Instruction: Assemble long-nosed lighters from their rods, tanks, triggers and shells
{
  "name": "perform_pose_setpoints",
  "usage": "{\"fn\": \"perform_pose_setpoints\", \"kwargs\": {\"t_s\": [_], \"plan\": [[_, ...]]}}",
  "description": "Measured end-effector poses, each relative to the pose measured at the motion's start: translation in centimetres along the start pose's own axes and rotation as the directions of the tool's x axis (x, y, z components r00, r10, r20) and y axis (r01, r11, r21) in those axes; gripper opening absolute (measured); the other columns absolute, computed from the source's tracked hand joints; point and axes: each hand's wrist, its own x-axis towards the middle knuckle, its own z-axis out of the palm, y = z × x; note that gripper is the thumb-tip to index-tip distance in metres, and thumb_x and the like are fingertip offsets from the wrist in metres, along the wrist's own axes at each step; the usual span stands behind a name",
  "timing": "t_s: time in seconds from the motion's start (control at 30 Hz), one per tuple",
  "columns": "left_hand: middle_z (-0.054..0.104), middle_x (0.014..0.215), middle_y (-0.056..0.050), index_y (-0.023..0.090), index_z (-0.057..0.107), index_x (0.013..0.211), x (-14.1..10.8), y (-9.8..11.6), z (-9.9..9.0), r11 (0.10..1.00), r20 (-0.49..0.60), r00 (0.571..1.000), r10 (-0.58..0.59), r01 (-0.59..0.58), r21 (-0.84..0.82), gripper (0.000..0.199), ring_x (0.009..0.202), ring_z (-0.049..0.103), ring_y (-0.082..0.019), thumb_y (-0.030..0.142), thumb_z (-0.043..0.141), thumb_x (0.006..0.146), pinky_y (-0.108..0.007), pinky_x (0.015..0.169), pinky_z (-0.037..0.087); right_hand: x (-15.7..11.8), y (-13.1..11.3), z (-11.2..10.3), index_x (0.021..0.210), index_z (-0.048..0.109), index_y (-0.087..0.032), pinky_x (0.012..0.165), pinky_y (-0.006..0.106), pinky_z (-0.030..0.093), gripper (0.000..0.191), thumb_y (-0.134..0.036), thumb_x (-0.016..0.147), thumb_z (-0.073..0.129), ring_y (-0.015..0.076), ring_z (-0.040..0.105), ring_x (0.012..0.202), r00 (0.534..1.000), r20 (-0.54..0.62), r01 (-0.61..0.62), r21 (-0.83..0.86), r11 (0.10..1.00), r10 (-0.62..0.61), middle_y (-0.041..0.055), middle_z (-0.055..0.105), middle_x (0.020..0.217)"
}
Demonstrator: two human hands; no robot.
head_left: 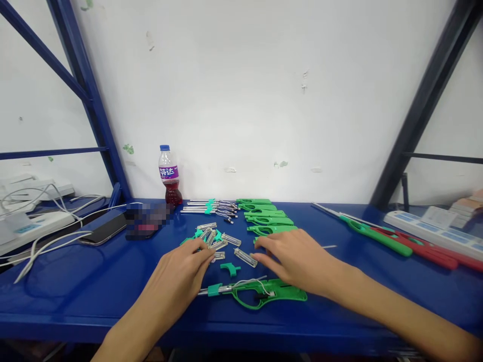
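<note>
My left hand (pixel 181 274) is closed at the fingertips around the end of a clear plastic fuel tank (pixel 219 255), beside a small pile of such tanks and teal triggers. My right hand (pixel 298 256) has thumb and forefinger apart; the thumb tip is at the right end of another clear fuel tank (pixel 245 257) lying on the table. A loose teal trigger (pixel 230 269) lies between the hands. In front of them rests an open green lighter half-shell (pixel 281 290), with a metal rod (pixel 226 289), a teal piece and white wires laid in it.
Several green half-shells (pixel 264 213) line up at the back, beside metal rods (pixel 207 207) with wires. A drink bottle (pixel 170 176) stands against the wall. Phones (pixel 107 229) and cables lie left; finished-looking green (pixel 377 236) and red lighters (pixel 426 251) and a power strip (pixel 445 229) lie right.
</note>
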Motion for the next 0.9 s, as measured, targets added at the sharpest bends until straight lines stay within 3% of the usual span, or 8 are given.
{"fn": "perform_pose_setpoints", "kwargs": {"t_s": [0.07, 0.17, 0.27, 0.37, 0.5, 0.77, 0.9], "plan": [[0.075, 0.101, -0.006, 0.023, 0.078, 0.104, 0.1, 0.5, -0.3, 0.999, 0.008, 1.0, -0.013, 0.013, -0.042, 0.037, 0.083, 0.073, -0.021, 0.023, 0.042, 0.109, -0.031, 0.069, 0.053, -2.1, 0.4, -0.3, 0.107, 0.073, -0.026, 0.06, 0.031, 0.039, 0.036, -0.054, 0.109, 0.05, 0.0235, 0.075, 0.078, 1.0, 0.013, -0.005, 0.075, 0.997, 0.004, 0.0032, 0.079, 0.09], [0.073, 0.097, -0.004, 0.024, 0.076, 0.099, 0.0, 1.3, -0.7, 0.99, 0.04, 0.999, 0.001, 0.004, -0.141, 0.029, 0.088, 0.071, -0.022, 0.025, 0.049, 0.108, -0.033, 0.076, 0.054, -5.6, 0.7, 1.0, 0.135, 0.065, -0.034, 0.081, 0.037, 0.056, 0.039, -0.058, 0.106, 0.054, 0.0272, 0.078, 0.103, 0.997, -0.071, -0.008, 0.155, 0.988, 0.019, 0.0037, 0.079, 0.119], [0.073, 0.098, -0.003, 0.027, 0.076, 0.103, -0.6, 2.1, -1.1, 0.977, 0.144, 0.988, 0.05, -0.018, -0.212, 0.017, 0.091, 0.071, -0.023, 0.026, 0.059, 0.105, -0.035, 0.08, 0.055, -7.9, 0.4, 3.7, 0.145, 0.06, -0.035, 0.08, 0.041, 0.062, 0.045, -0.057, 0.106, 0.054, 0.0297, 0.079, 0.102, 0.979, -0.163, -0.1, 0.133, 0.986, 0.122, 0.0065, 0.075, 0.133], [0.072, 0.107, -0.003, 0.03, 0.074, 0.11, -1.3, 2.4, -1.1, 0.973, 0.254, 0.966, 0.051, 0.01, -0.231, 0.014, 0.097, 0.072, -0.024, 0.026, 0.065, 0.101, -0.036, 0.084, 0.058, -8.6, -0.2, 5.8, 0.142, 0.063, -0.034, 0.081, 0.042, 0.065, 0.041, -0.049, 0.105, 0.06, 0.0283, 0.08, 0.098, 0.963, -0.181, -0.165, 0.19, 0.968, 0.199, 0.0073, 0.074, 0.135], [0.072, 0.11, -0.003, 0.031, 0.074, 0.11, -1.5, 2.2, -0.7, 0.979, 0.314, 0.947, 0.061, 0.005, -0.203, 0.02, 0.101, 0.071, -0.024, 0.021, 0.059, 0.102, -0.038, 0.088, 0.059, -8.5, -0.8, 6.0, 0.129, 0.07, -0.032, 0.089, 0.046, 0.064, 0.029, -0.045, 0.104, 0.063, 0.0276, 0.079, 0.097, 0.946, -0.17, -0.214, 0.309, 0.927, 0.275, 0.0051, 0.075, 0.128], [0.074, 0.103, -0.001, 0.029, 0.074, 0.11, -0.6, 2.1, -1.9, 0.98, 0.199, 0.97, 0.142, -0.109, -0.169, 0.025, 0.086, 0.075, -0.018, 0.027, 0.049, 0.107, -0.026, 0.073, 0.06, -8.7, -0.7, 5.1, 0.124, 0.069, -0.032, 0.089, 0.047, 0.061, 0.025, -0.046, 0.106, 0.059, 0.0274, 0.077, 0.101, 0.951, -0.115, -0.223, 0.391, 0.893, 0.288, 0.0017, 0.074, 0.126], [0.074, 0.104, -0.001, 0.028, 0.072, 0.111, -0.4, 2.5, -2.7, 0.977, 0.083, 0.98, 0.179, -0.168, -0.129, 0.023, 0.087, 0.076, -0.017, 0.029, 0.049, 0.107, -0.023, 0.074, 0.06, -8.7, -0.7, 5.2, 0.123, 0.069, -0.032, 0.086, 0.045, 0.061, 0.024, -0.047, 0.106, 0.059, 0.0271, 0.077, 0.1, 0.95, -0.12, -0.22, 0.398, 0.89, 0.288, 0.0015, 0.074, 0.123]]}}
